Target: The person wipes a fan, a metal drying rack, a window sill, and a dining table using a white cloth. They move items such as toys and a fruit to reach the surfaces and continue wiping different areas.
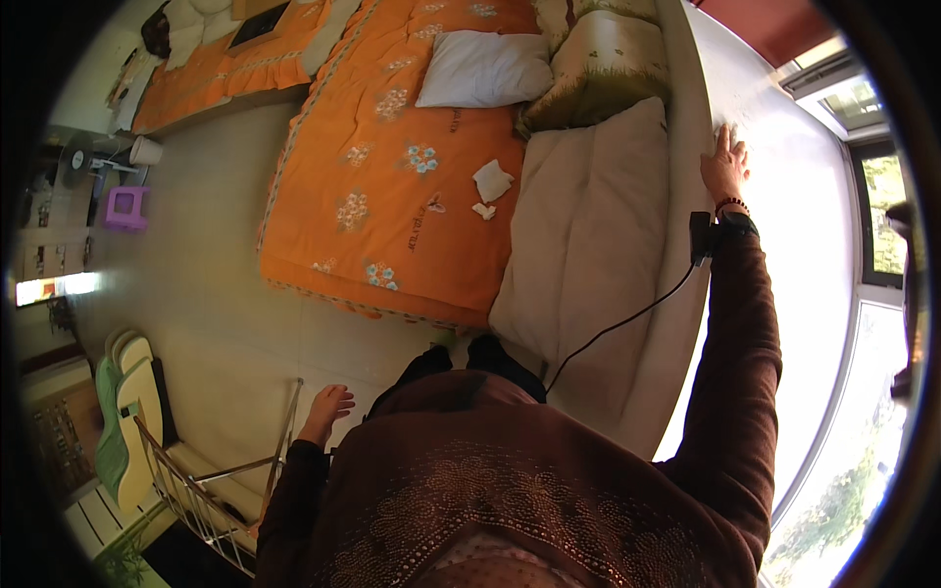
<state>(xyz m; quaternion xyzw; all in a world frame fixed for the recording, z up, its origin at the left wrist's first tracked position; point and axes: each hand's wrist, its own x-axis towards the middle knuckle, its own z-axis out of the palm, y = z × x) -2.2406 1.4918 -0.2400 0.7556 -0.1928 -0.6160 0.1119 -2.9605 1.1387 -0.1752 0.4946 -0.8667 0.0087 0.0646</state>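
My right hand [726,167] reaches far out to the white windowsill [798,198], palm down with its fingers on the surface. A pale patch shows at the fingertips; I cannot tell whether it is a tissue under them or part of the sill. A beaded bracelet [732,203] and a black wrist device [703,237] with a cable [625,323] sit on that wrist. My left hand [328,411] hangs low at my side, empty, fingers loosely apart. In front of me a bed with an orange floral cover [382,191] bears a folded white tissue [492,181] and a smaller crumpled piece [484,212].
A white pillow [481,70], a green-and-cream cushion [610,70] and a long beige cushion [588,242] lie along the sill side. Windows [882,213] stand at the right. To the left are a purple stool [126,208], a metal rack [198,478] and an ironing-board-like padded item [136,426].
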